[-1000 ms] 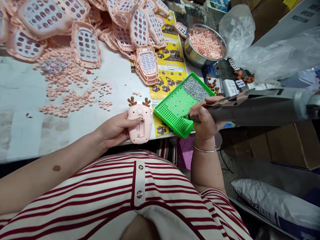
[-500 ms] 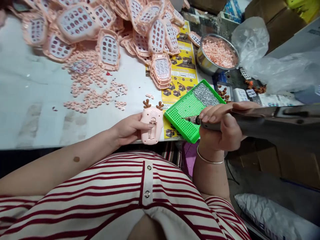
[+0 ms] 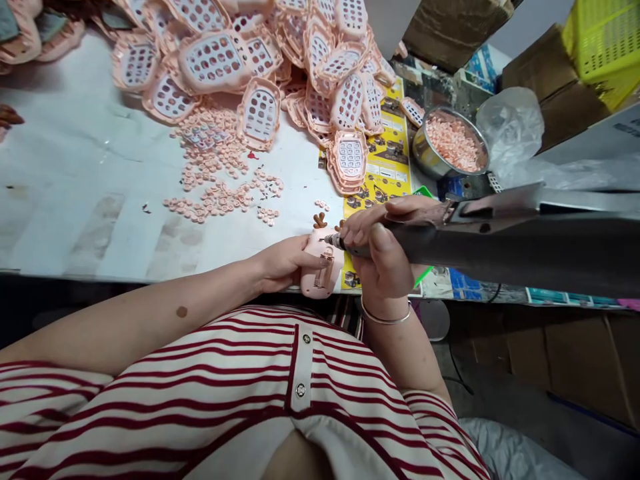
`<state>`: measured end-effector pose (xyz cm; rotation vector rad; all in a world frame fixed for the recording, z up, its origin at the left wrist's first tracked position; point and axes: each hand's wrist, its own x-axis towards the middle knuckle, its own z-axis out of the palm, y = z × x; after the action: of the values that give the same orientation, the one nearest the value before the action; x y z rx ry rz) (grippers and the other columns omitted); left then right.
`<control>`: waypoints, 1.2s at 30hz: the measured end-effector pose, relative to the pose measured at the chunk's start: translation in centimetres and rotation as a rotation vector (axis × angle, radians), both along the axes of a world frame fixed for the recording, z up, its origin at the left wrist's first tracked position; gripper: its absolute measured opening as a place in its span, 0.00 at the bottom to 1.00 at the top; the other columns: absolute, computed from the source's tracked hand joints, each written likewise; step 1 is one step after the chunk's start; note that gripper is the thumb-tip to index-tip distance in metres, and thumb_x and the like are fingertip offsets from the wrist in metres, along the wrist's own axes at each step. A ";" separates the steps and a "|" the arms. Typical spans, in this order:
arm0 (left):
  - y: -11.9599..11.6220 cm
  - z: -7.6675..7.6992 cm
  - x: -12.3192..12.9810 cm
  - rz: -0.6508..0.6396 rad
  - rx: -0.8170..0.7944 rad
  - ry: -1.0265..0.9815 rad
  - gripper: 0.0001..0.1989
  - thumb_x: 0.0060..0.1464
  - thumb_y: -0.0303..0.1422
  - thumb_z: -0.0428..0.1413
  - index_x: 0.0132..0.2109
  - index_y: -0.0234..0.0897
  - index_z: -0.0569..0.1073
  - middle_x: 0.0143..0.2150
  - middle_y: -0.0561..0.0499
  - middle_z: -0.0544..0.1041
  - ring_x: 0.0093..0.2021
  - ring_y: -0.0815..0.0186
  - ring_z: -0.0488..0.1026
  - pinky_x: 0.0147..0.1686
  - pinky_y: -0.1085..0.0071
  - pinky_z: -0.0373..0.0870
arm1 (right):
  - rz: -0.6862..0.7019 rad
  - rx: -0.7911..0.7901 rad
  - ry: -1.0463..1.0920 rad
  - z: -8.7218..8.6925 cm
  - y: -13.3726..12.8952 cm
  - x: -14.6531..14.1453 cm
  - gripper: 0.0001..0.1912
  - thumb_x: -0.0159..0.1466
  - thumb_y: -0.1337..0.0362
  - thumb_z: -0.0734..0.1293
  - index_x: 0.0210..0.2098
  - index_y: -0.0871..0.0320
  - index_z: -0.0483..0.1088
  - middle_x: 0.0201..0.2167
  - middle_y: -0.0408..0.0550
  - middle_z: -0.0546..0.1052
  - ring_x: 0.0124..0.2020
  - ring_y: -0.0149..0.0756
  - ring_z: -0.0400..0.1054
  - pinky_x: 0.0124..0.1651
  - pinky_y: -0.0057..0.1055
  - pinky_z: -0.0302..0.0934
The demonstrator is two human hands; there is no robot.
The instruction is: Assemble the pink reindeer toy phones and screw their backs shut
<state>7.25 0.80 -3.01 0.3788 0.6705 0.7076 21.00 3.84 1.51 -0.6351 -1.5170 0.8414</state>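
My left hand (image 3: 285,262) is closed on a pink toy phone (image 3: 315,285) with brown antlers, its back and open battery compartment facing up, at the table's front edge. In my right hand (image 3: 383,250) is a dark electric screwdriver (image 3: 450,243), gripped with the fingers wrapped round its body. The bit points left, at the upper part of the phone's back; whether it touches a screw hole is too small to tell. Behind the screwdriver, the green tray (image 3: 426,192) is mostly hidden by my right hand and the tool.
Many pink phone shells (image 3: 215,63) are heaped at the back of the table, with small pink button pieces (image 3: 220,200) scattered in front. A metal bowl (image 3: 435,160) of pink pieces stands at the right, beside plastic bags (image 3: 515,127). A yellow printed sheet (image 3: 395,160) lies on the table.
My right hand has moved left with the screwdriver, from above the green tray to the phone's back. My left hand still holds the phone. The view has shifted somewhat.
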 end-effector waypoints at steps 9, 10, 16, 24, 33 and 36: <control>0.2 -0.1 -0.1 -0.036 0.002 -0.034 0.22 0.42 0.26 0.72 0.46 0.30 0.77 0.37 0.46 0.80 0.35 0.63 0.77 0.39 0.67 0.72 | -0.019 0.035 -0.023 0.3 0.4 -0.2 0.16 0.63 0.44 0.68 0.45 0.42 0.64 0.21 0.36 0.65 0.17 0.34 0.63 0.22 0.37 0.61; 0.2 0.0 -0.1 -0.040 0.003 -0.034 0.22 0.41 0.26 0.72 0.46 0.30 0.77 0.36 0.46 0.80 0.35 0.62 0.77 0.39 0.66 0.72 | -0.019 0.062 -0.005 0.6 0.4 -0.2 0.16 0.64 0.45 0.69 0.45 0.42 0.64 0.20 0.35 0.63 0.16 0.34 0.62 0.21 0.35 0.60; 0.3 0.0 -0.6 -0.096 -0.035 -0.080 0.21 0.41 0.24 0.71 0.44 0.30 0.78 0.36 0.45 0.81 0.35 0.62 0.78 0.39 0.66 0.72 | 0.017 0.166 0.107 1.2 0.7 -0.9 0.10 0.67 0.50 0.66 0.46 0.38 0.64 0.18 0.33 0.59 0.15 0.31 0.60 0.19 0.31 0.58; 0.4 0.1 -1.0 -0.096 -0.066 -0.178 0.19 0.40 0.20 0.69 0.43 0.29 0.79 0.36 0.45 0.82 0.36 0.63 0.78 0.41 0.69 0.73 | 0.093 0.175 0.224 1.6 0.7 -0.9 0.08 0.66 0.57 0.67 0.44 0.45 0.66 0.18 0.33 0.58 0.15 0.29 0.59 0.19 0.28 0.59; 0.5 -0.1 -1.1 -0.119 -0.072 -0.210 0.19 0.39 0.19 0.69 0.42 0.28 0.79 0.36 0.46 0.82 0.36 0.63 0.78 0.43 0.68 0.73 | 0.080 0.175 0.212 1.5 0.7 -1.0 0.06 0.66 0.57 0.66 0.42 0.46 0.66 0.18 0.33 0.55 0.15 0.29 0.58 0.18 0.28 0.58; 0.5 -0.3 -1.1 -0.113 -0.065 -0.213 0.19 0.40 0.19 0.68 0.43 0.28 0.79 0.37 0.45 0.82 0.36 0.63 0.78 0.43 0.68 0.73 | 0.110 0.159 0.242 1.6 0.6 -0.8 0.07 0.65 0.58 0.67 0.43 0.45 0.67 0.18 0.33 0.56 0.15 0.29 0.57 0.19 0.27 0.59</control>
<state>6.12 1.29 -3.28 0.2742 0.4657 0.6071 20.22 4.43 3.12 -0.3223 -1.3905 0.8392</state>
